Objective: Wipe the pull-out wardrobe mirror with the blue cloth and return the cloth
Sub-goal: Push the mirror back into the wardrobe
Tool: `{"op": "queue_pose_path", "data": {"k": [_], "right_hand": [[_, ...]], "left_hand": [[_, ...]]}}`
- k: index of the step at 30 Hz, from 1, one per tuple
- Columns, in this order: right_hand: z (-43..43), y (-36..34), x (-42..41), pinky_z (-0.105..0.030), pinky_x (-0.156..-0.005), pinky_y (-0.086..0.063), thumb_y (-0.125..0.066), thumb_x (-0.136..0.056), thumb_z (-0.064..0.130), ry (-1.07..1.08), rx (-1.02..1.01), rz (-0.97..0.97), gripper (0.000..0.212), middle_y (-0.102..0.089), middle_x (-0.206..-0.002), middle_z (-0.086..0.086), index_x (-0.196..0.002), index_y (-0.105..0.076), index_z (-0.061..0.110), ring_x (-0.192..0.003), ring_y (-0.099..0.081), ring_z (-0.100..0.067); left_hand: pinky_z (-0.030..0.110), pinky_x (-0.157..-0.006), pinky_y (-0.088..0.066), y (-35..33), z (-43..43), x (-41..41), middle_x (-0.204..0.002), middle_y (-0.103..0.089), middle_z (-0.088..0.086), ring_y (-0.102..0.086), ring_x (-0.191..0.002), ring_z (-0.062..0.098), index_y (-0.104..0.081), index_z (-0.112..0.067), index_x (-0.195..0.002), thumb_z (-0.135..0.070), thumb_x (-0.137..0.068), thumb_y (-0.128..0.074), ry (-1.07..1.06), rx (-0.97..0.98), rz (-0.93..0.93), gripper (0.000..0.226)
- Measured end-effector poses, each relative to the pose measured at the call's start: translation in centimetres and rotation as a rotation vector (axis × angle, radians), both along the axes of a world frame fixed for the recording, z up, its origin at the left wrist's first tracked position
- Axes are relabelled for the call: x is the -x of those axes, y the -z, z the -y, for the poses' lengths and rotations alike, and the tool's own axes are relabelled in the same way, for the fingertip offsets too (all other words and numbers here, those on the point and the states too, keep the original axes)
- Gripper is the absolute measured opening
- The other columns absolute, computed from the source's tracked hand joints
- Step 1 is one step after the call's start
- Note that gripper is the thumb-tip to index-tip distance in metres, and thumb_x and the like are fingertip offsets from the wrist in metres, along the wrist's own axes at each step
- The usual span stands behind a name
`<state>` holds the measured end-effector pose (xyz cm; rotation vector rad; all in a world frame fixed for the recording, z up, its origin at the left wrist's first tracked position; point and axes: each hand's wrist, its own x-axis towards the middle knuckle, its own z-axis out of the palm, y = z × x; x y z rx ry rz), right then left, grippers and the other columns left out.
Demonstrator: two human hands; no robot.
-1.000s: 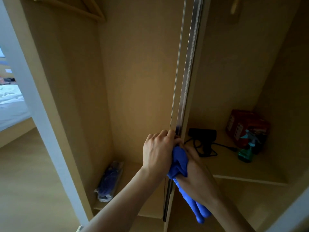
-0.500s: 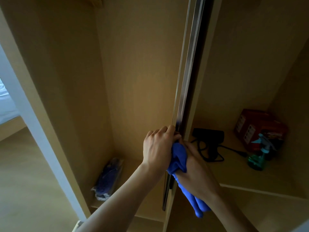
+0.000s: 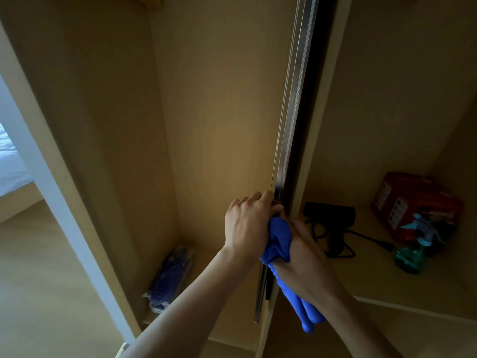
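Since the earlier frame the mirror (image 3: 289, 140) had slid a little further out of its slot, showing more dark gap. The left hand (image 3: 247, 223) curled round its metal edge; the right hand (image 3: 304, 254) clutched the blue cloth (image 3: 278, 239) just beside. Fingers could get pinched against the wardrobe divider (image 3: 317, 125), or the dangling cloth could snag.

wardrobe (image 3: 219, 99) – light wood, dim | floor (image 3: 38, 280) – pale | bed (image 3: 10, 164) – white
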<state>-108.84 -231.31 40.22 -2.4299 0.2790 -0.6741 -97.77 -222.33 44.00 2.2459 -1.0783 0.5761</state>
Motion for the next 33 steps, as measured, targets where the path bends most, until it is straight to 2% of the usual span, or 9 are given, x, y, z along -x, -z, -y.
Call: {"op": "queue_pose_path", "data": {"k": [6,9,13,16,21,25,29,31,33], "right_hand": [[0.3,0.0,-0.9,-0.015,-0.068,-0.053,-0.067,-0.081,0.022,0.019,0.008,0.007,0.060,-0.044,-0.112,0.037,-0.124,-0.038,0.051,-0.097,-0.057,0.007],[0.0,-0.1,-1.8,-0.026,-0.085,-0.054,-0.063,-0.084,0.020,0.033,-0.072,0.012,0.043,-0.045,-0.110,0.029,-0.113,-0.043,0.044,-0.096,-0.056,0.000],[0.1,-0.7,-1.5,-0.006,-0.069,-0.046,-0.065,-0.081,0.016,0.051,-0.011,-0.003,0.058,-0.039,-0.110,0.048,-0.124,-0.042,0.047,-0.093,-0.055,0.013],[0.3,-1.2,-1.5,-0.003,-0.071,-0.044,-0.067,-0.083,0.012,0.057,-0.045,-0.006,0.059,-0.045,-0.106,0.041,-0.121,-0.043,0.050,-0.095,-0.054,0.017],[0.0,-0.7,-2.9,-0.017,-0.070,-0.046,-0.065,-0.082,0.009,0.140,-0.102,0.017,0.045,-0.047,-0.096,0.029,-0.100,-0.043,0.044,-0.083,-0.055,0.005],[-0.1,-1.4,-2.6,-0.012,-0.065,-0.050,-0.065,-0.081,0.016,0.132,-0.038,-0.015,0.061,-0.045,-0.107,0.038,-0.117,-0.041,0.058,-0.093,-0.057,0.011],[-0.3,-1.0,-2.6,-0.014,-0.072,-0.050,-0.060,-0.080,0.028,0.126,-0.047,-0.029,0.059,-0.046,-0.111,0.035,-0.115,-0.037,0.069,-0.096,-0.056,0.010],[-0.3,-0.2,-2.7,-0.015,-0.084,-0.046,-0.063,-0.084,0.028,0.161,-0.023,-0.060,0.054,-0.047,-0.119,0.028,-0.126,-0.044,0.056,-0.100,-0.051,0.010],[-0.1,0.6,-2.4,-0.022,-0.087,-0.051,-0.064,-0.085,0.025,0.204,-0.037,-0.116,0.041,-0.053,-0.117,0.020,-0.122,-0.053,0.038,-0.100,-0.056,0.005]], "left_hand": [[0.027,-0.071,-0.042,-0.1,0.7,-1.1,-0.084,-0.063,-0.006,-0.062,-0.075,0.019,-0.056,-0.021,-0.094,-0.045,-0.106,-0.039,-0.012,-0.042,0.009,0.032],[0.027,-0.071,-0.041,-0.2,1.1,-1.5,-0.088,-0.064,-0.005,-0.063,-0.078,0.019,-0.056,-0.021,-0.097,-0.046,-0.107,-0.036,-0.006,-0.058,-0.008,0.033],[0.027,-0.068,-0.036,-0.3,1.3,-2.0,-0.087,-0.064,-0.003,-0.062,-0.075,0.021,-0.053,-0.022,-0.094,-0.046,-0.107,-0.036,0.027,-0.052,-0.012,0.032],[0.028,-0.067,-0.036,-0.5,1.6,-2.4,-0.086,-0.063,-0.003,-0.061,-0.074,0.023,-0.052,-0.021,-0.093,-0.045,-0.107,-0.037,0.019,-0.061,-0.018,0.032],[0.027,-0.066,-0.033,-0.3,1.8,-3.0,-0.087,-0.064,-0.005,-0.061,-0.074,0.021,-0.054,-0.023,-0.095,-0.048,-0.107,-0.037,0.042,-0.054,-0.026,0.032],[0.027,-0.068,-0.034,-0.3,1.8,-3.4,-0.088,-0.064,-0.005,-0.061,-0.076,0.021,-0.054,-0.023,-0.098,-0.048,-0.107,-0.035,0.068,-0.054,-0.029,0.033],[0.028,-0.068,-0.036,0.3,1.3,-3.8,-0.085,-0.059,-0.006,-0.057,-0.074,0.020,-0.054,-0.022,-0.099,-0.047,-0.107,-0.033,0.126,-0.062,-0.056,0.034],[0.028,-0.068,-0.033,1.1,0.5,-4.1,-0.086,-0.058,-0.007,-0.057,-0.075,0.021,-0.055,-0.023,-0.099,-0.044,-0.107,-0.035,0.152,-0.078,-0.074,0.030],[0.028,-0.066,-0.029,2.2,-0.5,-4.5,-0.088,-0.058,-0.008,-0.059,-0.077,0.024,-0.057,-0.025,-0.099,-0.037,-0.106,-0.040,0.154,-0.082,-0.092,0.022]]}}
